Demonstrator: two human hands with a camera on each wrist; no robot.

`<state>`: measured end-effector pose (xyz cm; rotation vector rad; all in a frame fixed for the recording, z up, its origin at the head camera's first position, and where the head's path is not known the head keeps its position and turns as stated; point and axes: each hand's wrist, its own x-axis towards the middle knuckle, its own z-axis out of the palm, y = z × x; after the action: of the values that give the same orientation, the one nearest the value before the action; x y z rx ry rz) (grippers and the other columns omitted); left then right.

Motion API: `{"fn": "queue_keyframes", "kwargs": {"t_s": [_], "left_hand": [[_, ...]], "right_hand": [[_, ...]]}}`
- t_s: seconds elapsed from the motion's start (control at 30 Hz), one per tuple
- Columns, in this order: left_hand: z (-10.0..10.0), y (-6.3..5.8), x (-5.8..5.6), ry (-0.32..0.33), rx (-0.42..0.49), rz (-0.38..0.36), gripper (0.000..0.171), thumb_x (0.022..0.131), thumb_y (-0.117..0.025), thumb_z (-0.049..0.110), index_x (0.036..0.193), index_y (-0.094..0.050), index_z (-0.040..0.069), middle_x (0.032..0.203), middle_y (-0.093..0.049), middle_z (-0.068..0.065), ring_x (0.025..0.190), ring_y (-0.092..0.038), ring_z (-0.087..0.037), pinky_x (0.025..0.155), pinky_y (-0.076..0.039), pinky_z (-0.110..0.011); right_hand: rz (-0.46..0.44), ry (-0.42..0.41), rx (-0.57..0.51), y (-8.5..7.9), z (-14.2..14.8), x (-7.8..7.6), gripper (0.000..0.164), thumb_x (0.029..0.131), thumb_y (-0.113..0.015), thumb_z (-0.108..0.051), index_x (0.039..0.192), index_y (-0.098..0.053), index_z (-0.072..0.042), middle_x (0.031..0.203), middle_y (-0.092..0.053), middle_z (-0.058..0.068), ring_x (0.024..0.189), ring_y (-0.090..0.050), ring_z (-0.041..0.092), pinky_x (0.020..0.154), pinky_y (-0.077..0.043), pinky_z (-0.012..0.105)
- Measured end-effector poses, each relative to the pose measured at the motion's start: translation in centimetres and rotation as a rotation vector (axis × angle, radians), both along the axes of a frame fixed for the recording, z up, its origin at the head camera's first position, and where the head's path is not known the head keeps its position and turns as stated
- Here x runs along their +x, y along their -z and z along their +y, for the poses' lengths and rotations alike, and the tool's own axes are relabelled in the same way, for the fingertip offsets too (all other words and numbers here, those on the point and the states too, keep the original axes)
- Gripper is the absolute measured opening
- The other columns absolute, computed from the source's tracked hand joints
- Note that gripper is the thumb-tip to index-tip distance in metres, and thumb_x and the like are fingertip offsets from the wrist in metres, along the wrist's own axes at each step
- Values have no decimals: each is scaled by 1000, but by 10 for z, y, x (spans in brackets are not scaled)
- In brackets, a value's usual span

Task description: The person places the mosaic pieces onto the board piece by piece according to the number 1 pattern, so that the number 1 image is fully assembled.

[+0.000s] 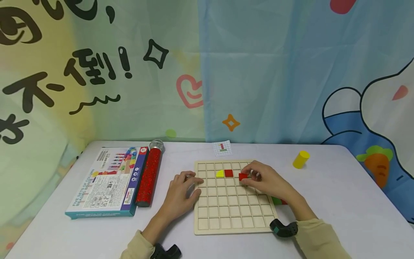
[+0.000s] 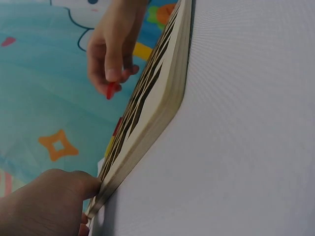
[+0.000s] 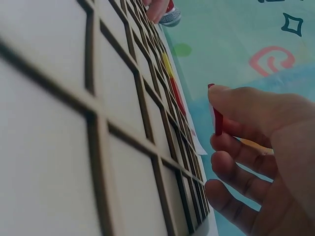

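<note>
A wooden grid board lies on the table between my hands. A yellow piece and a red square tile sit side by side in an upper row. My right hand is over the board's upper right part, pinching a second thin red tile between thumb and index finger. That tile stands away from the grid in the right wrist view. At the board's left edge, my left hand rests with loosely bent fingers, its thumb and index finger touching the rim.
Behind the board lies a small grid card with a coloured pattern. A yellow cylinder stands at the back right. Left are a flat box and a red microphone. Green and red pieces show partly beneath my right forearm.
</note>
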<state>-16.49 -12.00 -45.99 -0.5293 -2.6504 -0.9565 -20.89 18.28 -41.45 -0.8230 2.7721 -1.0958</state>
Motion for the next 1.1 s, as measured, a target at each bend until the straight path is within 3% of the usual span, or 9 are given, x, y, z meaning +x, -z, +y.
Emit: {"fn": "queue_keyframes", "kwargs": {"t_s": [0.43, 0.73, 1.1], "left_hand": [[-1, 0, 0, 6, 6, -26, 26, 86, -65, 19, 111, -67, 24, 124, -55, -5, 110, -48, -24, 87, -35, -40], [0, -1, 0, 1, 9, 6, 25, 84, -66, 19, 109, -67, 23, 122, -56, -8, 108, -49, -24, 85, -35, -40], [0, -1, 1, -2, 14, -4, 26, 84, -66, 18, 109, -67, 23, 123, -55, -7, 109, -48, -24, 85, -36, -40]], "right_hand": [[-18, -9, 54, 2, -16, -3, 26, 85, -69, -31, 107, -61, -21, 87, -56, -7, 72, -49, 10, 63, -42, 23], [-23, -34, 67, 2, -26, -5, 27, 83, -72, -28, 105, -61, -16, 78, -53, -5, 68, -47, 9, 61, -40, 23], [13, -51, 117, 7, -33, -9, 24, 82, -73, -29, 100, -62, -18, 82, -55, -7, 69, -47, 7, 63, -41, 22]]}}
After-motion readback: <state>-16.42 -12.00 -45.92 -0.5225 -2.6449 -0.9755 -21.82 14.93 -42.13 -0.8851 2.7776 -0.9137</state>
